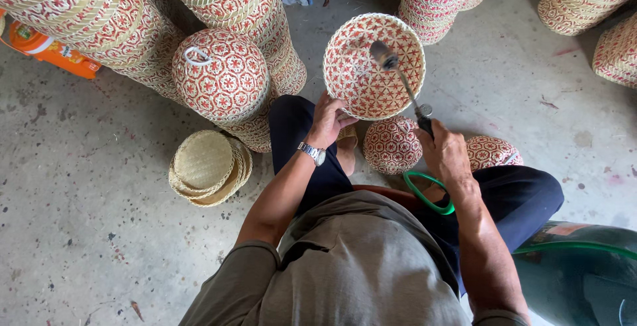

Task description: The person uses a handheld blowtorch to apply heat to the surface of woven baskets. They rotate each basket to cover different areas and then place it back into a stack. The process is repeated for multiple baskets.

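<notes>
The left hand (328, 121) is gripping the near rim of the woven basket (373, 66) while the right hand (443, 151), closed around a torch (405, 87), is angling its nozzle up-left into the open bowl.

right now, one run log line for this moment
left hand: holds rim of red-patterned woven basket | right hand: grips torch tool, nozzle inside basket | beside knees: small woven lids

One view only, from a camera worn on the person's head. It looks almost straight down over the chest and knees at the concrete floor (93, 233), close enough that the shirt fills the lower middle of the frame. Both forearms reach up to the frame's centre; stacked woven baskets (219, 74) crowd the upper edge.
</notes>
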